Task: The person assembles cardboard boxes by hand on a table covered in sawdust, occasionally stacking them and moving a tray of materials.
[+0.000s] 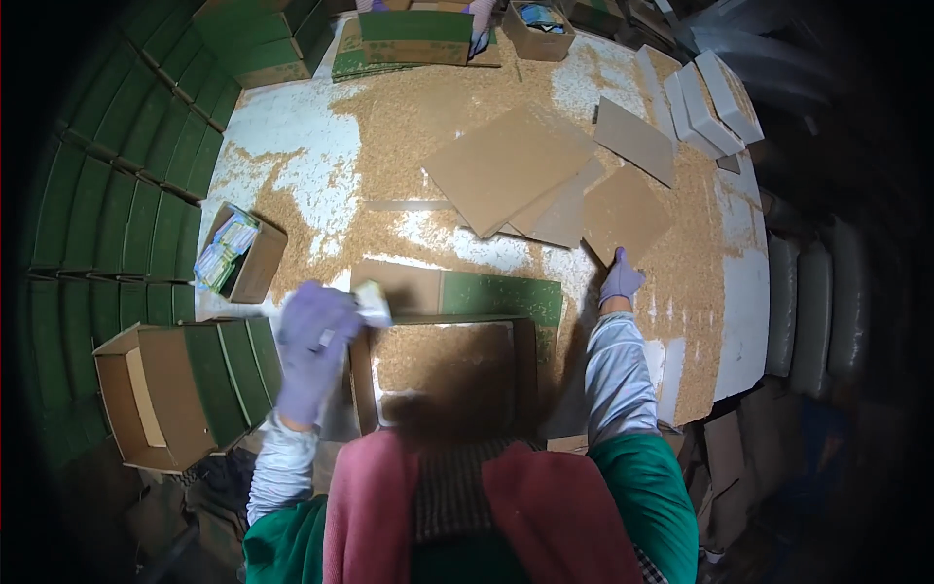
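My left hand (pixel 316 336), in a lavender glove, is closed on a small whitish piece (pixel 373 304), blurred by motion and too smeared to name. It is above the left side of an open cardboard box (pixel 525 375), which is filled with tan shavings (pixel 443 358) and has its flaps folded out. My right hand (pixel 621 282), gloved alike, is farther right with its fingers at the near corner of a brown cardboard sheet (pixel 628 219). The thumb's grip there is partly hidden. Larger cardboard sheets (pixel 511 165) lie overlapped beside that sheet.
Shavings cover much of the white table (pixel 326 141). A small carton of colourful packets (pixel 261 263) tilts at the left, near stacked green boxes (pixel 78 214). White blocks (pixel 705 107) stand at the far right. Across the table, another person's gloved hands (pixel 481 24) are by a green box (pixel 416 39).
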Tool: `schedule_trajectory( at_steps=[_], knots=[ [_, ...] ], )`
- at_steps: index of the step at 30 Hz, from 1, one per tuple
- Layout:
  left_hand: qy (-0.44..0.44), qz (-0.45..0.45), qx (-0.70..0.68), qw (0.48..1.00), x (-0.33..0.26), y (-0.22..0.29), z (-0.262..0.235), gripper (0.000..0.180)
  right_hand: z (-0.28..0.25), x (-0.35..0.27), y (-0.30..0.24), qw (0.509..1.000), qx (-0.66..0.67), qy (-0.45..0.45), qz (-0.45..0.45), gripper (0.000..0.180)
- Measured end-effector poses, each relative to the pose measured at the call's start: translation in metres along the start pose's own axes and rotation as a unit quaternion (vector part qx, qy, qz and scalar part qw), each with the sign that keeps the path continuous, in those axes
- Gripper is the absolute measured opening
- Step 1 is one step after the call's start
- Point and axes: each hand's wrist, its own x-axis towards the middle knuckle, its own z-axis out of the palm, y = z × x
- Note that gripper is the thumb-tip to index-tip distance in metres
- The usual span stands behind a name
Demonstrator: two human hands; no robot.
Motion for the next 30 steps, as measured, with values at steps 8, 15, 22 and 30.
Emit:
schedule_trajectory(
  at_steps=[8, 15, 22, 30],
  knots=[
    [-0.124, -0.052, 0.004, 0.991, -0.084, 0.053, 0.005, 0.04, -0.153, -0.17, -0.101, 0.881, 0.043, -0.108, -0.458, 0.032],
    [-0.194, -0.011, 0.066, 0.979, -0.052, 0.094, -0.011, 0.026, -0.177, -0.271, -0.022, 0.447, -0.236, -0.554, -0.662, 0.025],
    [-0.355, 0.028, 0.178, 0.917, -0.138, 0.03, 0.034, 0.046, -0.207, -0.268, -0.076, 0.473, -0.229, -0.561, -0.64, 0.035],
    [-0.272, -0.422, -0.327, 0.8, -0.141, 0.0, 0.035, 0.102, -0.135, -0.27, -0.021, 0.525, -0.316, -0.528, -0.588, 0.07]
  ],
)
